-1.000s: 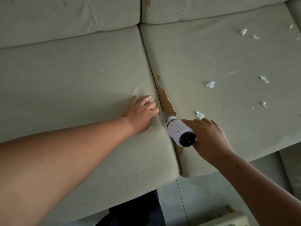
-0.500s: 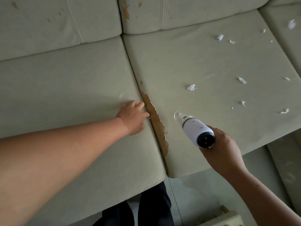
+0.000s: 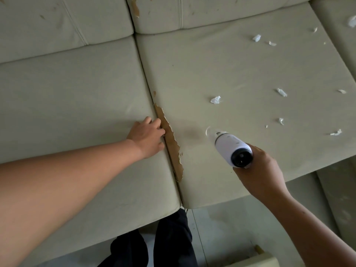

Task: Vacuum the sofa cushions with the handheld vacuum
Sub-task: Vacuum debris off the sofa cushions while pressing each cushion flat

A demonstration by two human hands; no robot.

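Cushions first: two broad pale-green seat cushions, the left seat cushion [image 3: 73, 112] and the right seat cushion [image 3: 240, 89], meet at a seam running from twelve to six o'clock. Left hand [image 3: 147, 136] lies flat and open beside that seam, holding nothing, pressing the cover. Right hand [image 3: 258, 176] is wrapped around the white cylindrical handheld vacuum [image 3: 230, 144], its clear nozzle low over the right cushion, pointing toward eleven o'clock. Best play, I'd say: sweep slowly toward two o'clock, nozzle skimming the cover, taking each crumpled white paper scrap [image 3: 215, 100] in turn. Watch the brown peeled strip [image 3: 169, 139] along the seam; suction could lift more flakes. Pale floor [image 3: 240, 224] shows at six o'clock.
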